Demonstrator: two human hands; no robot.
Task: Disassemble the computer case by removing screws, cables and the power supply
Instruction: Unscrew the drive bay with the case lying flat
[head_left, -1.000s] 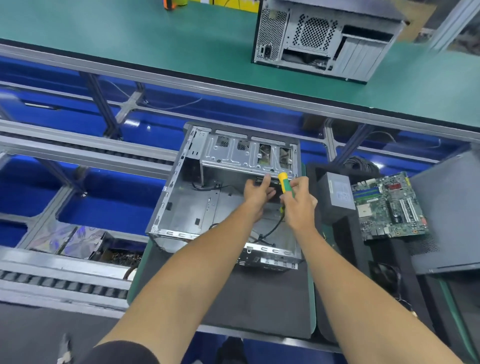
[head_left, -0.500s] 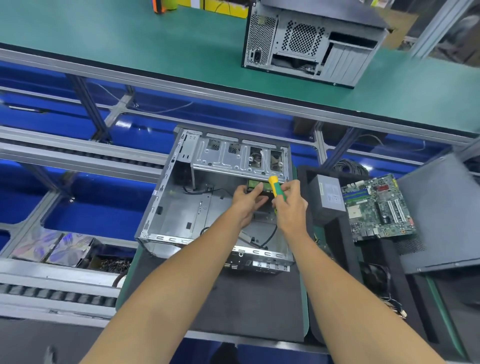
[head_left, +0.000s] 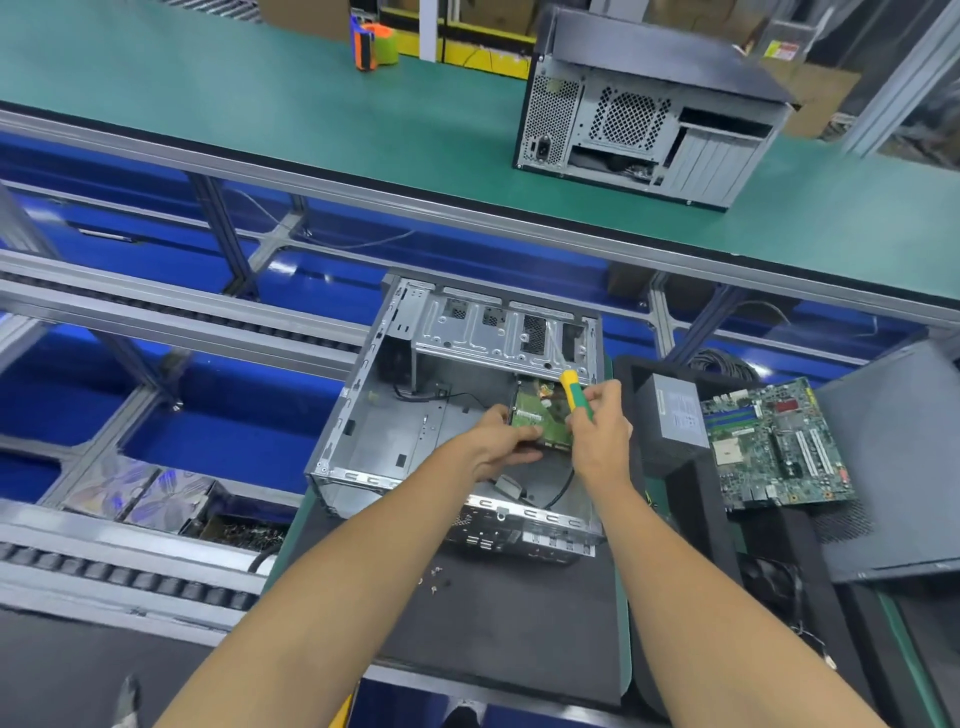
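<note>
The open computer case (head_left: 415, 431) lies on its side on a dark mat (head_left: 493, 623), so its inside faces up to the person. A few loose screws (head_left: 436, 579) lie on the mat in front of it, near at hand. Inside the case, the left hand (head_left: 506, 447) grips the near edge of a hard drive (head_left: 537, 415), I think to draw it out. The right hand (head_left: 597, 436) is closed around a yellow-green screwdriver (head_left: 574, 391), probably kept ready. Right of the case stand the power supply (head_left: 675, 415) and a motherboard (head_left: 769, 441), already out.
</note>
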